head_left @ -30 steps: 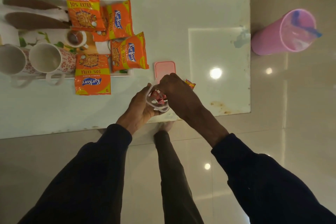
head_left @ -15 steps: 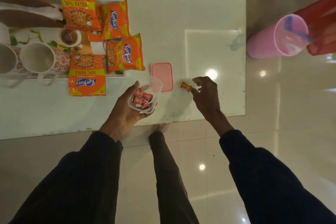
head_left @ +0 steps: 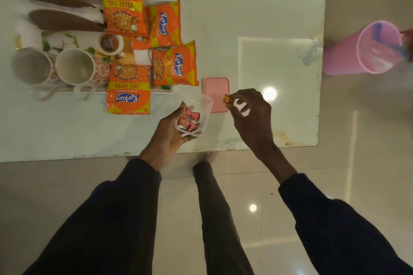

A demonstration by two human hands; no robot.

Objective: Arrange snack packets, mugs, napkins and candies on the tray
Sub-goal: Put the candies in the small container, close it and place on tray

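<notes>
Candy transfer. The right hand [head_left: 252,114] pinches one wrapped candy [head_left: 227,98] between thumb and forefinger tips, over the right edge of the pink lid [head_left: 215,91]; the left hand [head_left: 169,134] cradles the clear tub [head_left: 201,105], fingers curled round its wall, red-wrapped candies [head_left: 188,119] inside. The candy is judged light, hard within, its wrapper slick and crinkly, best taken across the body rather than by a twisted end. It sits at the fingertips, just right of the tub's mouth, apart from the tray [head_left: 67,39].
</notes>
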